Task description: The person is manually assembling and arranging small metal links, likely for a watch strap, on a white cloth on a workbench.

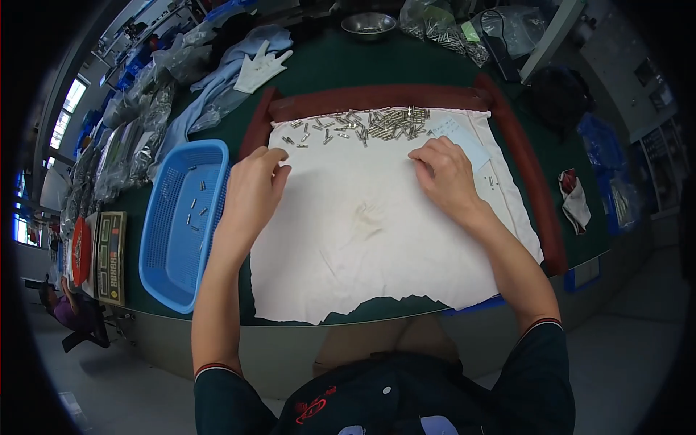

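Note:
A white cloth (362, 239) lies spread over a green table, framed by a dark red padded rim (377, 97). Several small silver metal pins (370, 125) lie in a loose heap along the cloth's far edge. My left hand (255, 185) rests on the cloth's left edge, fingers curled, thumb and forefinger pinched close; whether it holds a pin I cannot tell. My right hand (444, 172) lies palm down on the cloth just below the heap, fingers bent, next to a pale blue paper slip (458, 138).
A blue plastic basket (181, 225) with a few pins in it stands left of the cloth. White gloves (261, 69), plastic bags (138, 123), a steel bowl (368, 25) and a small scale (110, 254) ring the table. A crumpled rag (574, 199) lies right.

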Available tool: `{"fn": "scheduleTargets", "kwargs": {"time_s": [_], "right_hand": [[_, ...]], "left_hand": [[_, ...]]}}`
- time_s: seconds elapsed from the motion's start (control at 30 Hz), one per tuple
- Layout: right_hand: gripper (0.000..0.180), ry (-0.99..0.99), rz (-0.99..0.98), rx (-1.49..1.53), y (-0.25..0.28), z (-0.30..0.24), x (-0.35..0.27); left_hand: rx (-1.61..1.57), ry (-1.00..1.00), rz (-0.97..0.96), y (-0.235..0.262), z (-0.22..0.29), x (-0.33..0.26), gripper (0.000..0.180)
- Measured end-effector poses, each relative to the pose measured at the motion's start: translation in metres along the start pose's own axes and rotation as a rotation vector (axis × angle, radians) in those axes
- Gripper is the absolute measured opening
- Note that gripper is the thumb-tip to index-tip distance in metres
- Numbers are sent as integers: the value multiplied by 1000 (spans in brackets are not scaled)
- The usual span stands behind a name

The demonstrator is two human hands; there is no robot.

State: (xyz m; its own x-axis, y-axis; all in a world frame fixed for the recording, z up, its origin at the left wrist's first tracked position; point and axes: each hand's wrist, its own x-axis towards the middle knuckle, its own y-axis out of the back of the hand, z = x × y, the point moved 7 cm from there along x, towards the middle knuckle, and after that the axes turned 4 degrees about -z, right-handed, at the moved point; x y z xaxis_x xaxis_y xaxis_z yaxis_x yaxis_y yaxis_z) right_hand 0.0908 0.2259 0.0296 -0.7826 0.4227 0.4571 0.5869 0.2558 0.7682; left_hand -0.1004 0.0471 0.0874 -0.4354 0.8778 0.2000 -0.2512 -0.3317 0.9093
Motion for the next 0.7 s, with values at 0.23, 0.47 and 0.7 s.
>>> {"fn": "scheduleTargets", "kwargs": {"time_s": [0.23, 0.47, 0.7], "right_hand": [[18, 16, -169, -282, -2, 35, 50], [24, 82, -365, -265, -14, 36, 68], [23, 70, -364, -141, -29, 29, 65]], "left_hand": [[-200, -274, 1, -94, 33, 65, 17], [-131, -247, 44, -117, 43, 88, 35], [-236, -353, -11, -122, 41, 86, 35]]}}
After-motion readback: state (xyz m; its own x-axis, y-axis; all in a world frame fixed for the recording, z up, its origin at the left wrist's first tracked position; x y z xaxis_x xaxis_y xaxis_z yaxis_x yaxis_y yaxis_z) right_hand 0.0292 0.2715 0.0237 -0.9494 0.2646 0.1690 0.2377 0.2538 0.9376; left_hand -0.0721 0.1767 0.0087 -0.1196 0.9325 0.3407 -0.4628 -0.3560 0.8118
